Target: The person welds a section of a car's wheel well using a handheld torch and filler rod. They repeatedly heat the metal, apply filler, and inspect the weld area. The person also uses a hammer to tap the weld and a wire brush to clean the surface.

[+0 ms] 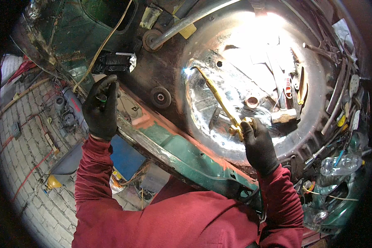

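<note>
My right hand [261, 144], in a black glove, is closed round the valve end of a brass gas torch [219, 98]. The torch slants up and left over a round metal well in a car body [186, 142], with a small bluish flame at its bent tip, close to the well's left wall. My left hand [101, 108], also gloved in black, is raised beyond the body's edge at the left with its fingers curled. A small dark thing with a green glint shows in it, too little to name. The near edge of the body is green with bare orange-brown patches.
A hammer [283, 116] and other tools lie in the brightly lit well. A round disc [160, 97] and a metal tube [194, 17] lie beside it. Tools and a clear plastic bottle [341, 165] crowd the right. Red hose [29, 175] crosses the brick floor at the left.
</note>
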The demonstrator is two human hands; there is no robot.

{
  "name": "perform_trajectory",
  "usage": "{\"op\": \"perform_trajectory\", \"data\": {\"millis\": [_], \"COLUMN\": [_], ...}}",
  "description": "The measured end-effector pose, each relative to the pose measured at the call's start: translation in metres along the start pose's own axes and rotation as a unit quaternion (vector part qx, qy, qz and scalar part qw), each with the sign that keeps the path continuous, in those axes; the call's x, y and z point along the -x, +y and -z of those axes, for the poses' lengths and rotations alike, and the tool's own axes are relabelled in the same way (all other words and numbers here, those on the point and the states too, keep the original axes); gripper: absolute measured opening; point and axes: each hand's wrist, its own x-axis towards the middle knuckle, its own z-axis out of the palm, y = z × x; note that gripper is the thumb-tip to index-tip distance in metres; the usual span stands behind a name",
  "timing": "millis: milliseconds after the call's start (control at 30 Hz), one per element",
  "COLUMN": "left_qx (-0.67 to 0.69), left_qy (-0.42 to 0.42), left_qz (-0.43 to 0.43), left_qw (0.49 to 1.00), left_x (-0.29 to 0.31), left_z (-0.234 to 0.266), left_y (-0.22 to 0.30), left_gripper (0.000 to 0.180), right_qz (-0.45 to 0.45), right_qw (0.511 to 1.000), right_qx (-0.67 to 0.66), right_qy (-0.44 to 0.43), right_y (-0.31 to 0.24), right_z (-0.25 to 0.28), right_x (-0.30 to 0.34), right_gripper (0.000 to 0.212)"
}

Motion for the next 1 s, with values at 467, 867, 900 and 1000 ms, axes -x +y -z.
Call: {"op": "perform_trajectory", "data": {"millis": [467,867,900,1000], "left_qx": [0.015,0.007,0.013,0.007], "left_qy": [0.004,0.002,0.005,0.006], "left_qz": [-0.019,0.003,-0.008,-0.012], "left_qw": [1.0,1.0,1.0,1.0], "left_x": [-0.004,-0.004,-0.004,-0.004], "left_z": [-0.002,0.0,-0.001,-0.001], "left_y": [-0.006,-0.004,-0.006,-0.006], "left_gripper": [0.023,0.023,0.023,0.023], "right_qz": [0.016,0.0,0.003,0.009], "right_qw": [1.0,1.0,1.0,1.0], "right_qx": [0.001,0.005,0.007,0.007], "right_qy": [0.024,0.024,0.022,0.02], "right_y": [0.007,0.006,0.006,0.004], "right_z": [-0.006,-0.006,-0.005,-0.003], "right_x": [-0.004,-0.005,-0.005,-0.004], "right_gripper": [0.038,0.032,0.032,0.033]}}
